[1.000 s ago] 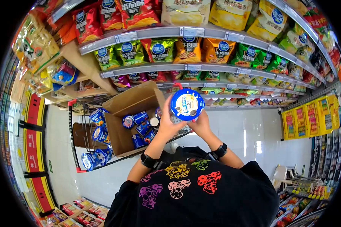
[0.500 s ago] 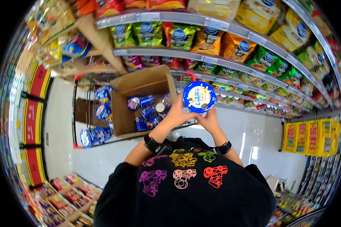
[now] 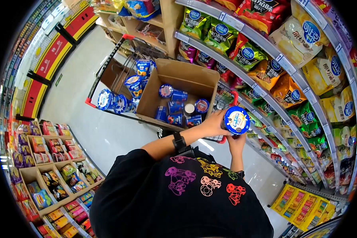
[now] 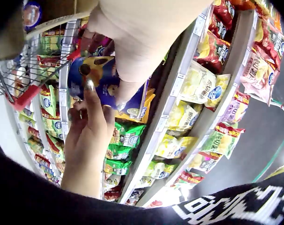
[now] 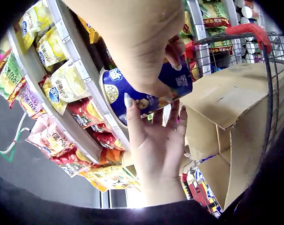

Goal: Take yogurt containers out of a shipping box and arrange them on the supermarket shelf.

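Both hands grip one blue cup with a round printed lid (image 3: 237, 120), held upright beside the right end of the cart. My left hand (image 3: 212, 125) is on the cup's left side, and my right hand (image 3: 237, 143) holds it from the near side, partly hidden under the lid. In the left wrist view, the right thumb lies on the cup's wall (image 4: 104, 70). The right wrist view shows the left thumb against the printed wall (image 5: 119, 96). An open cardboard box (image 3: 148, 97) in the cart holds several similar blue cups (image 3: 175, 107).
The wire shopping cart (image 3: 92, 93) also carries blue cups (image 3: 134, 85) left of the box. Shelves of bagged snacks (image 3: 248, 53) curve along the right. Snack bins (image 3: 53, 174) stand at lower left, and a yellow display rack (image 3: 303, 206) at lower right.
The head view has turned, so cart and shelves appear rotated and shifted right. Both hands keep their hold on the cup, which now appears lower and farther right in the picture.
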A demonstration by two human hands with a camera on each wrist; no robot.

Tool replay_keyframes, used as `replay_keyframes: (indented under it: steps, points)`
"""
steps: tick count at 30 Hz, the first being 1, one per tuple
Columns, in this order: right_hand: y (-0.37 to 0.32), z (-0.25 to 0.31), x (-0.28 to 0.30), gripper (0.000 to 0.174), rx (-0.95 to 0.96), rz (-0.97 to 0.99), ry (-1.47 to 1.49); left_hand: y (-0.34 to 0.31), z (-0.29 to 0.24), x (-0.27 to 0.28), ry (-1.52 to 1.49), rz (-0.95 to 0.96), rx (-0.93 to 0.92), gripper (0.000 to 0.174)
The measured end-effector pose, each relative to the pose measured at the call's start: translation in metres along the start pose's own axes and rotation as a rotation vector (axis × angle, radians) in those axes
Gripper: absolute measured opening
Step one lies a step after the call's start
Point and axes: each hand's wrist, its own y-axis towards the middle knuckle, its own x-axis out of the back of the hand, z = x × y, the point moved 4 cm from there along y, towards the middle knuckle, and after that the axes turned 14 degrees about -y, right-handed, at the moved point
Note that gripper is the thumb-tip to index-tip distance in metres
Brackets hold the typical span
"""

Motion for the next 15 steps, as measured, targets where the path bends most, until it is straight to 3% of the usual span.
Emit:
replay_keyframes:
  steps: [3,6,10,14,15]
  points:
    - [0.001,-0.001,-0.001,0.049,-0.086,0.040,0.054,0.001,0.008,-0.007,-0.099,0.043,0.139,0.091]
    - [0.001,-0.012,-0.004,0.049,-0.125,0.094,0.038,-0.001,0.007,-0.006,-0.042,0.047,0.155,0.090]
    - [0.002,-0.014,-0.007,0.052,-0.107,0.097,0.089,0.000,0.009,-0.006,-0.012,0.054,0.094,0.091]
    - [0.007,-0.017,-0.015,0.054,-0.066,0.067,0.131,-0.002,-0.003,0.006,-0.109,0.057,0.168,0.089]
    - [0.010,-0.012,-0.018,0.055,-0.073,0.100,0.138,-0.004,-0.008,0.011,0.007,0.008,0.055,0.087]
